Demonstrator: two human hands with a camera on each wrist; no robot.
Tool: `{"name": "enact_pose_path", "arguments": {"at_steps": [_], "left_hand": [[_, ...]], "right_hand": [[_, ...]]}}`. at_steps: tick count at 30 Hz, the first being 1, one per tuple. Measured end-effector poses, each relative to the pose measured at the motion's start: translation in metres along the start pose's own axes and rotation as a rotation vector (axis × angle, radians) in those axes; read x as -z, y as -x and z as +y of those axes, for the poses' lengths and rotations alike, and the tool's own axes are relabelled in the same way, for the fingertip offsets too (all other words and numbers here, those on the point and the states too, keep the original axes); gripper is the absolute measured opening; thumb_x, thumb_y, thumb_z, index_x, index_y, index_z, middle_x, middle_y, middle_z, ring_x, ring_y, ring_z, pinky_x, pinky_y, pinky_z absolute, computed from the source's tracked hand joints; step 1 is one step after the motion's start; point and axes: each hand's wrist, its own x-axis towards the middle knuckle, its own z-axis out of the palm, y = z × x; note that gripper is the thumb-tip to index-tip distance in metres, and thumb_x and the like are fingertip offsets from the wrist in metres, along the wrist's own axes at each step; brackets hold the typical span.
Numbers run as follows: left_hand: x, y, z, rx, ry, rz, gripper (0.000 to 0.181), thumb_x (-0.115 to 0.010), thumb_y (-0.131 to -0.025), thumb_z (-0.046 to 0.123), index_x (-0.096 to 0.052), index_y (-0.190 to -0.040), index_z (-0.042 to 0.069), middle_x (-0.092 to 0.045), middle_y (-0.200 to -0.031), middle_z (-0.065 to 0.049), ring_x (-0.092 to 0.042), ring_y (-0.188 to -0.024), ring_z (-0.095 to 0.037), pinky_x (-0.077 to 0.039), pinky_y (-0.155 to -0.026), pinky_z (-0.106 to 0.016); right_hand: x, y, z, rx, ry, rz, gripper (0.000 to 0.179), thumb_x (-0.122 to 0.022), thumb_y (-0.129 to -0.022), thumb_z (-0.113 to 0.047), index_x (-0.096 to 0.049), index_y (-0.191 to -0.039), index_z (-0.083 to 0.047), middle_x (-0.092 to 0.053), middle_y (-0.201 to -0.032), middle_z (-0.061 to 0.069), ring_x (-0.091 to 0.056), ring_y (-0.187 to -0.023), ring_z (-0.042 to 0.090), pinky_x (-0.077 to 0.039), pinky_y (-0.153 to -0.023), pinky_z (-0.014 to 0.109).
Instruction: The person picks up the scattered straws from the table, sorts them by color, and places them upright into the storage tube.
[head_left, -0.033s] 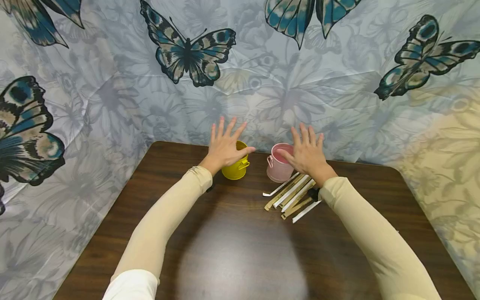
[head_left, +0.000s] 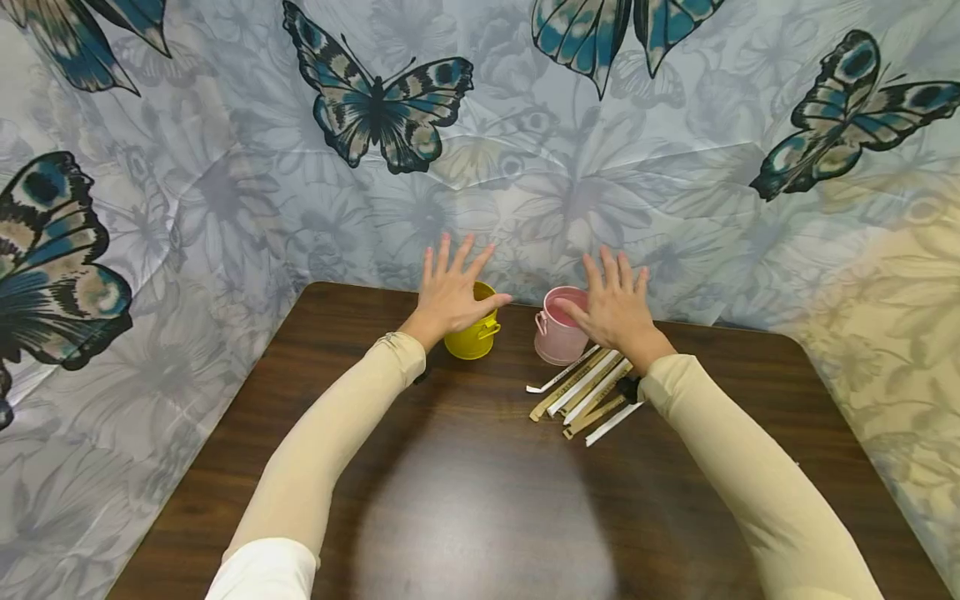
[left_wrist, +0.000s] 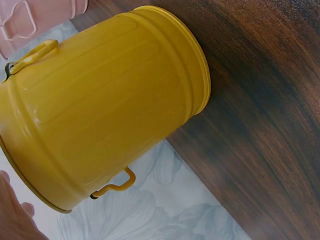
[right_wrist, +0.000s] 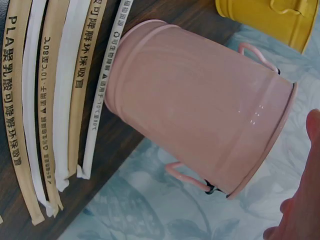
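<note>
Near the far edge of the worktop [head_left: 480, 508], I saw a gap between yellow bucket [head_left: 471, 342] and pink bucket [head_left: 558, 342], contents unclear; left hand [head_left: 448, 300] and right hand [head_left: 617, 310] splayed.

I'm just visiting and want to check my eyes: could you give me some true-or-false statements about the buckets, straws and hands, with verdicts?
1. The yellow bucket stands left of the pink bucket. True.
2. The wrapped straws lie inside the pink bucket. False: the wrapped straws lie on the table.
3. The left hand has its fingers spread. True.
4. The right hand grips a straw. False: the right hand holds nothing.
5. Both buckets stand upright. True.
</note>
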Motion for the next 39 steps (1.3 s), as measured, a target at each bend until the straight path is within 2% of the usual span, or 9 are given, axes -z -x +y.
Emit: {"name": "enact_pose_path", "arguments": {"at_steps": [10,17,23,27,30,36,39], "left_hand": [[-0.002,0.005,-0.002,-0.024,0.033,0.003,0.093,-0.043,-0.089,0.084,-0.008,-0.163,0.041,-0.004,-0.174,0.003,0.004,-0.161,-0.038,0.004,-0.129,-0.060],[-0.010,0.013,-0.005,-0.019,0.058,0.012,0.098,-0.049,-0.085,0.085,-0.012,-0.163,0.039,-0.016,-0.172,-0.001,-0.006,-0.160,-0.039,-0.006,-0.129,-0.061],[-0.017,0.017,-0.009,-0.036,0.102,0.016,0.105,-0.055,-0.081,0.085,-0.013,-0.164,0.036,-0.021,-0.170,-0.003,-0.013,-0.159,-0.039,-0.015,-0.128,-0.061],[-0.019,0.019,-0.011,-0.018,0.162,0.029,0.109,-0.062,-0.078,0.084,-0.016,-0.163,0.032,-0.026,-0.168,-0.003,-0.019,-0.158,-0.034,-0.018,-0.128,-0.058],[-0.020,0.020,-0.013,0.002,0.223,0.047,0.113,-0.067,-0.075,0.081,-0.019,-0.163,0.029,-0.032,-0.165,-0.003,-0.025,-0.154,-0.031,-0.024,-0.126,-0.055],[-0.026,0.025,-0.020,0.055,0.302,0.073,0.120,-0.073,-0.069,0.080,-0.021,-0.163,0.025,-0.039,-0.159,-0.006,-0.036,-0.146,-0.029,-0.034,-0.121,-0.053],[-0.028,0.026,-0.023,0.078,0.371,0.072,0.124,-0.076,-0.067,0.080,-0.022,-0.162,0.022,-0.040,-0.157,-0.007,-0.040,-0.143,-0.028,-0.038,-0.118,-0.052]], "right_hand": [[0.008,0.005,-0.003,0.041,-0.040,0.004,0.088,-0.043,-0.102,-0.064,-0.011,-0.163,-0.008,-0.006,-0.169,0.026,-0.001,-0.156,0.051,-0.004,-0.119,0.077],[0.004,0.019,-0.003,0.093,-0.075,0.047,0.083,-0.051,-0.102,-0.056,-0.020,-0.160,-0.006,-0.017,-0.166,0.029,-0.019,-0.149,0.055,-0.018,-0.120,0.073],[0.008,0.039,-0.001,0.099,-0.159,0.059,0.078,-0.058,-0.100,-0.052,-0.029,-0.159,-0.010,-0.028,-0.159,0.028,-0.028,-0.143,0.053,-0.032,-0.114,0.069],[0.009,0.054,0.004,0.131,-0.215,0.102,0.070,-0.066,-0.098,-0.046,-0.042,-0.152,-0.009,-0.043,-0.143,0.027,-0.040,-0.128,0.047,-0.043,-0.100,0.064],[0.008,0.066,0.010,0.158,-0.266,0.111,0.062,-0.070,-0.097,-0.038,-0.050,-0.145,-0.005,-0.051,-0.127,0.025,-0.048,-0.114,0.041,-0.047,-0.088,0.057],[0.000,0.086,0.026,0.193,-0.374,0.013,0.032,-0.069,-0.098,-0.027,-0.064,-0.122,-0.006,-0.060,-0.106,0.014,-0.063,-0.094,0.028,-0.052,-0.079,0.041],[-0.007,0.094,0.035,0.215,-0.409,-0.029,0.020,-0.071,-0.097,-0.022,-0.067,-0.110,-0.007,-0.065,-0.092,0.005,-0.062,-0.079,0.017,-0.051,-0.070,0.030]]}}
